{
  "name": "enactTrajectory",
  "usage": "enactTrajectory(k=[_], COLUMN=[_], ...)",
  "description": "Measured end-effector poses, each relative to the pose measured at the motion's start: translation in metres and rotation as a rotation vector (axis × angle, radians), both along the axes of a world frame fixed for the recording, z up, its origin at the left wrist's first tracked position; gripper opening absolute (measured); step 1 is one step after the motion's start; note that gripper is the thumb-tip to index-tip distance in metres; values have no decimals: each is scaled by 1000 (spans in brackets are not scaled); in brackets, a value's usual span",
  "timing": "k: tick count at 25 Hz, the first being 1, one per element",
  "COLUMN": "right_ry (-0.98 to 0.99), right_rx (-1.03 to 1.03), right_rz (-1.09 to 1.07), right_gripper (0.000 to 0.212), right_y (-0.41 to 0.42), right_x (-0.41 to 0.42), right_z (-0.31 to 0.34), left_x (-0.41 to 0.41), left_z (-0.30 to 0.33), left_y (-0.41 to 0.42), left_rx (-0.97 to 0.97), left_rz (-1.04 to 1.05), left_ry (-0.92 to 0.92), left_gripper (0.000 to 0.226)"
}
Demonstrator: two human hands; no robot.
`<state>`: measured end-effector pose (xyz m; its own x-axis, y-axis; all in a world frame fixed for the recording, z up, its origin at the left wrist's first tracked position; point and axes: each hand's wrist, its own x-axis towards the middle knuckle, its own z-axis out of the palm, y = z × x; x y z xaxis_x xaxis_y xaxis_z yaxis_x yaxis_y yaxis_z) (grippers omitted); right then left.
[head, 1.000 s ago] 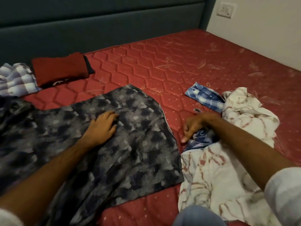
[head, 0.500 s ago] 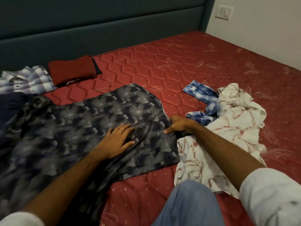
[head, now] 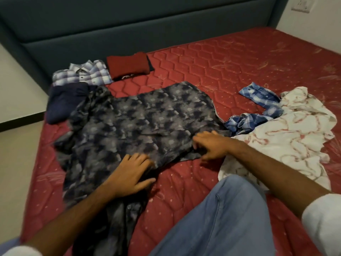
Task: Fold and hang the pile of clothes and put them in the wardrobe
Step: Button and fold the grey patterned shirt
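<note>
Change since earlier: both hands are now working lower on the dark patterned garment (head: 140,117); the left hand (head: 131,174) is sliding back to its near edge and the right hand (head: 212,145) is coming across onto its near right corner.
Garment position: it is lying spread on the red mattress (head: 239,67), between the folded stack and the unfolded pile, its long axis running from near left toward far right.
Left hand: it is pressing flat on the near hem, fingers straight and spread, gripping nothing.
Right hand: it is resting on the corner with fingers loosely bent; I cannot tell whether it is pinching cloth.
Key relation: the cloth is stretching away and to the left of both hands, so a fold would probably be going across that long axis; the right hand is sitting nearer the free corner.
Folded items: a checked shirt (head: 83,74), a maroon garment (head: 127,65) and a navy garment (head: 64,102) are lying by the headboard (head: 129,24).
Waiting pile: a blue plaid shirt (head: 258,108) and a white patterned cloth (head: 286,137) are lying crumpled just right of the hand.
Progress: folding appears to be roughly midway; nothing is hanging yet.
</note>
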<state>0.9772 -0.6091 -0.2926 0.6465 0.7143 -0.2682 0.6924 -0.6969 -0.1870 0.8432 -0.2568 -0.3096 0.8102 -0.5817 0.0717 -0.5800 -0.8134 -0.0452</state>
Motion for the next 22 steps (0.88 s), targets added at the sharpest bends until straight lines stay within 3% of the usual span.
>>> enactTrajectory(k=[2, 6, 9, 11, 13, 15, 17, 18, 20, 22], right_ry=[-48, -91, -17, -5, 4, 218, 378, 312, -33, -272], right_rx=[-136, -63, -308, -477, -382, -92, 74, 99, 88, 85], right_rz=[85, 96, 101, 36, -15, 16, 112, 216, 393, 429], right_gripper=[41, 31, 22, 20, 16, 10, 26, 42, 66, 71], right_y=[-7, -10, -8, 1, 26, 68, 113, 135, 169, 189], right_x=[-8, -13, -15, -22, -39, -69, -110, -129, -163, -186], right_z=[-8, -16, 1, 12, 18, 11, 4, -3, -21, -36], left_x=[-35, -47, -41, -47, -56, -72, -88, -97, -108, -114], left_z=[-6, -10, 4, 8, 8, 6, 2, -1, -10, -16], left_y=[-1, 15, 36, 49, 64, 81, 96, 104, 117, 128], left_rx=[90, 49, -81, -15, 17, 17, -52, -118, -347, -680], left_rz=[-47, 102, 122, 175, 270, 416, 613, 723, 970, 1127], left_ry=[-57, 79, 338, 304, 159, 34, 34, 72, 139, 209], left_gripper=[54, 34, 19, 16, 21, 34, 42, 49, 63, 68])
